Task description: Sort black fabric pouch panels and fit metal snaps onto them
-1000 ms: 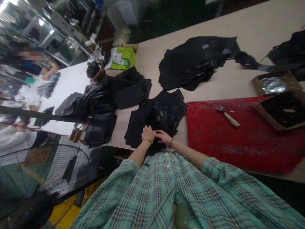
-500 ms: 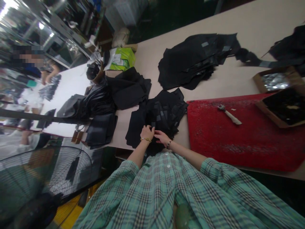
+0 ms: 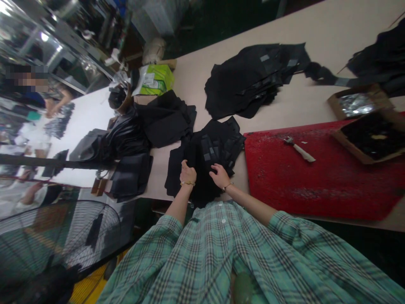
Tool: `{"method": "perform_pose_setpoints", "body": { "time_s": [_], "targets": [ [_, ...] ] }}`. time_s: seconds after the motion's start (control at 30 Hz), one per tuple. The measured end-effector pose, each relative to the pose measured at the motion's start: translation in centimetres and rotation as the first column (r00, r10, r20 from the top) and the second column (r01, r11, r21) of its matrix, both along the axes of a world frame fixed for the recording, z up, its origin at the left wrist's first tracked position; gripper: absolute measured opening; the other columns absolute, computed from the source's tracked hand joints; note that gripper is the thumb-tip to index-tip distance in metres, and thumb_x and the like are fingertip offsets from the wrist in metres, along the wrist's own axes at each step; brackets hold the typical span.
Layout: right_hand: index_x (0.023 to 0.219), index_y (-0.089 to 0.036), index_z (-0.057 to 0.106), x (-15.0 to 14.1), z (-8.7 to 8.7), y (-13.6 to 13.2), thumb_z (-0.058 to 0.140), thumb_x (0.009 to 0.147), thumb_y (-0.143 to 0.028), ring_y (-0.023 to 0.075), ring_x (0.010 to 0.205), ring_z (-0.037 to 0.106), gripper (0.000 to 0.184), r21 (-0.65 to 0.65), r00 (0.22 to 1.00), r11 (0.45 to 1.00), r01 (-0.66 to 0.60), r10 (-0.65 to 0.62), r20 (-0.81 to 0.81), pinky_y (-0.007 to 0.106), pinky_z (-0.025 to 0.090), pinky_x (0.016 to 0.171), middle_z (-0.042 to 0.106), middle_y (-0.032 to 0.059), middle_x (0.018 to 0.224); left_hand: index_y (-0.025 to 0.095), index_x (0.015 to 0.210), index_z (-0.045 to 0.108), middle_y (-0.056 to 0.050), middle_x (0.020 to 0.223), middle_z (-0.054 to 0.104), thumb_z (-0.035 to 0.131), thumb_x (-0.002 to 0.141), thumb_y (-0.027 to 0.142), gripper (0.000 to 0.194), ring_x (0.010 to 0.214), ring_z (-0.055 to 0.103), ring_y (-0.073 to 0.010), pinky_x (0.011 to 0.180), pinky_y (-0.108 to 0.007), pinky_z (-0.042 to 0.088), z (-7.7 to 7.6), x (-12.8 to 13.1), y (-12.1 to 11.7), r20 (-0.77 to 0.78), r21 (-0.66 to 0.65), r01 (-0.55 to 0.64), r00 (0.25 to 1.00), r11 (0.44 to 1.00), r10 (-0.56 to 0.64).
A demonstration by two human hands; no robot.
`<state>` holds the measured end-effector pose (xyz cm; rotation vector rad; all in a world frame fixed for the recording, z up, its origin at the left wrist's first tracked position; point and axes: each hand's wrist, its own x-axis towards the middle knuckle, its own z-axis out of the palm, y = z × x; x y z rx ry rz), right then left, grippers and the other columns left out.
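A pile of black cut fabric pieces [image 3: 207,137], several with small grey patches, lies on the table right in front of me. My left hand [image 3: 188,174] is over the left part of this pile, fingers curled on a black fabric piece [image 3: 190,154]; its far edge blends into the pile. To the right, my right hand [image 3: 220,175] rests on the patched pieces with its fingers apart, holding nothing. The hands are a short gap apart.
A red board [image 3: 316,181] carries a metal-headed tool [image 3: 299,150] and an open carton [image 3: 357,154]. More black stacks [image 3: 240,84] lie beyond, with a green package [image 3: 156,80] at the far left. A fan [image 3: 63,236] stands at lower left; a co-worker [image 3: 58,99] sits further off.
My hands, close together before, have parted. The left moved slightly left with the black fabric piece, and the right spread its fingers over the pile. The view shifted slightly.
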<state>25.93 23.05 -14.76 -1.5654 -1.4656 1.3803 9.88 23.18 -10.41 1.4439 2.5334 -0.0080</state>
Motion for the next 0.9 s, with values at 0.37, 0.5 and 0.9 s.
{"method": "perform_pose_setpoints", "body": {
  "time_s": [0.37,0.5,0.9],
  "targets": [
    [0.105,-0.019,0.072,-1.4,1.7,3.2,0.060,0.078,-0.020,0.0174,0.087,0.066,0.030,-0.486,0.905,0.874,0.014,-0.218,-0.366,0.027,0.052,0.071,0.073,0.0053,0.101,0.019,0.102,0.068,-0.011,0.108,0.067,0.053,0.087,0.056,0.043,0.105,0.063,-0.0251,0.091,-0.033,0.048,-0.3,2.4,3.9,0.285,0.003,0.075,0.956,0.997,-0.073],
    [0.107,-0.019,0.070,-1.5,2.2,2.2,0.058,0.075,-0.012,0.0159,0.089,0.066,0.035,-0.318,0.896,0.923,-0.218,0.060,-0.440,0.028,0.053,0.081,0.073,0.0045,0.103,0.017,0.113,0.065,-0.013,0.115,0.068,0.057,0.087,0.041,0.037,0.111,0.063,-0.0255,0.093,-0.032,0.047,0.1,1.2,4.2,0.297,-0.055,0.024,0.955,0.998,-0.006],
    [0.121,-0.017,0.058,0.6,2.8,7.3,0.069,0.083,-0.026,0.0291,0.115,0.055,0.040,-0.134,0.833,0.982,-0.136,0.186,0.521,0.044,0.049,0.095,0.054,0.0175,0.124,0.031,0.126,0.063,-0.010,0.130,0.055,0.045,0.093,0.020,0.039,0.109,0.063,-0.0229,0.091,-0.033,0.051,0.3,3.1,4.2,0.189,-0.129,0.254,0.955,0.959,-0.228]
  ]
}}
